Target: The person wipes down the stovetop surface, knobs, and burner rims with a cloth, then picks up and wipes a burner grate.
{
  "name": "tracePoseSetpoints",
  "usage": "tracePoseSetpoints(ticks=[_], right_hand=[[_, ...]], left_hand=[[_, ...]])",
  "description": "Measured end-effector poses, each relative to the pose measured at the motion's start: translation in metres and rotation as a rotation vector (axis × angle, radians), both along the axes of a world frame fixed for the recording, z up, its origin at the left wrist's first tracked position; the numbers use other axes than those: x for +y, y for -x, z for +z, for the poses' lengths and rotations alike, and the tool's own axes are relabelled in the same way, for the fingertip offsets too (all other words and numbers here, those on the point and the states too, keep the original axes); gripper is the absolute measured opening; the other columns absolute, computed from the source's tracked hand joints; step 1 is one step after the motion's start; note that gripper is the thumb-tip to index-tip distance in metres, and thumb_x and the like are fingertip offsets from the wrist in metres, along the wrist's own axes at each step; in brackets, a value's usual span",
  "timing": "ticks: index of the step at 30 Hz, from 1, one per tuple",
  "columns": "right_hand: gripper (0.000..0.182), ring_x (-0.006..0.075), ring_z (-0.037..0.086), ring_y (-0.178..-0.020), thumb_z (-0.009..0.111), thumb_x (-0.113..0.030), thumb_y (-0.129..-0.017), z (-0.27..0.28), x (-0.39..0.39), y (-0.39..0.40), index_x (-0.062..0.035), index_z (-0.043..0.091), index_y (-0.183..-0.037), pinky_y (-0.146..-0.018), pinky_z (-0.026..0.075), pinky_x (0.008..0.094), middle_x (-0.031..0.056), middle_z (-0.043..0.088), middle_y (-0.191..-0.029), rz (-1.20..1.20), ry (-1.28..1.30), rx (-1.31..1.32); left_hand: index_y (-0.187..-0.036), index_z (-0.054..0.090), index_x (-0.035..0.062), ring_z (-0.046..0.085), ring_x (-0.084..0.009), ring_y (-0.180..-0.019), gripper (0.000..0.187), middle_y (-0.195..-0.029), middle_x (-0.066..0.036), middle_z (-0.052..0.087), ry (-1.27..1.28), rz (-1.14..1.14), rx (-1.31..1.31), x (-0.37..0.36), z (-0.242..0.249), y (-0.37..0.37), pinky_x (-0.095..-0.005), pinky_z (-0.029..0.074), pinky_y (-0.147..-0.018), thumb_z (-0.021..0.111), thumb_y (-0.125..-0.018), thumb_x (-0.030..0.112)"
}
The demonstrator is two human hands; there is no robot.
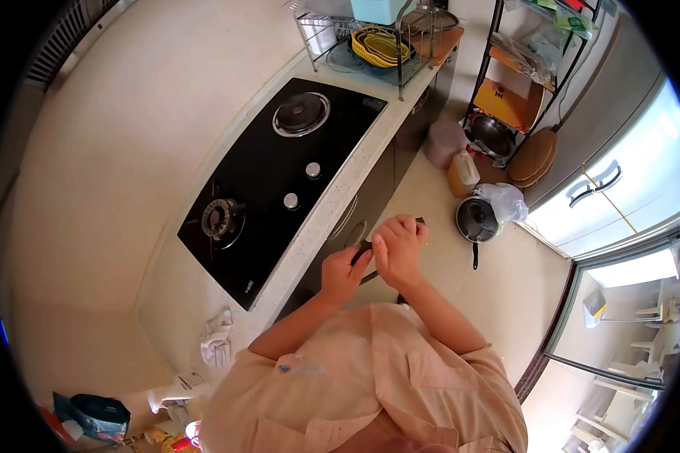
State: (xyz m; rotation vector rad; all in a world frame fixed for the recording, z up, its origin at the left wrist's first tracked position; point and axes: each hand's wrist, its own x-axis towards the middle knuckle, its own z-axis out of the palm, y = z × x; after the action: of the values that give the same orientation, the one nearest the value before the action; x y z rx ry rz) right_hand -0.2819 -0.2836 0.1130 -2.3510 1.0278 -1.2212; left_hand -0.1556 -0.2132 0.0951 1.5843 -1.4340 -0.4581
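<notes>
Both hands are together in front of my shirt, beside the counter edge. My left hand [341, 275] is closed around a dark narrow object [361, 252], part of which shows between the two hands. Closed over the same object, slightly farther forward, is my right hand [398, 245]. A small dark end sticks out past its fingers. Most of the object is covered by my fingers, so I cannot tell its kind. To the left, the black gas stove [268, 189] is set in the pale counter [307, 219], with one burner lacking its pot support and two silver knobs.
A wire rack [400, 57] with yellow baskets [379, 47] stands at the counter's far end. On the floor ahead are a lidded pan [477, 219], a jug of yellow liquid [463, 174] and a shelf rack [499, 75]. A crumpled cloth [217, 338] lies on the near counter.
</notes>
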Motion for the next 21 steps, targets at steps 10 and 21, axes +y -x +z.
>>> tracePoseSetpoints(ticks=[10, 21], right_hand=[[0.056, 0.0144, 0.051, -0.061, 0.029, -0.041, -0.099, -0.09, -0.065, 0.068, -0.0036, 0.058, -0.07, -0.059, 0.041, 0.0299, 0.0057, 0.055, -0.066, 0.152, -0.762, -0.418], [0.012, 0.0262, 0.053, -0.065, 0.065, -0.009, -0.081, 0.012, -0.009, 0.023, -0.0045, 0.058, -0.071, -0.058, 0.044, 0.0354, 0.011, 0.054, -0.07, 0.441, -0.13, -0.147]], left_hand=[[-0.069, 0.058, 0.0027, 0.051, -0.0297, -0.048, 0.028, -0.056, -0.014, 0.052, -0.039, -0.11, -0.058, 0.015, 0.014, -0.008, -0.0342, 0.037, -0.044, 0.066, -0.084, 0.025], [-0.068, 0.059, 0.0065, 0.051, -0.0303, -0.047, 0.026, -0.055, -0.012, 0.051, 0.102, -0.157, -0.144, 0.009, -0.003, -0.007, -0.0366, 0.038, -0.043, 0.071, -0.078, 0.028]])
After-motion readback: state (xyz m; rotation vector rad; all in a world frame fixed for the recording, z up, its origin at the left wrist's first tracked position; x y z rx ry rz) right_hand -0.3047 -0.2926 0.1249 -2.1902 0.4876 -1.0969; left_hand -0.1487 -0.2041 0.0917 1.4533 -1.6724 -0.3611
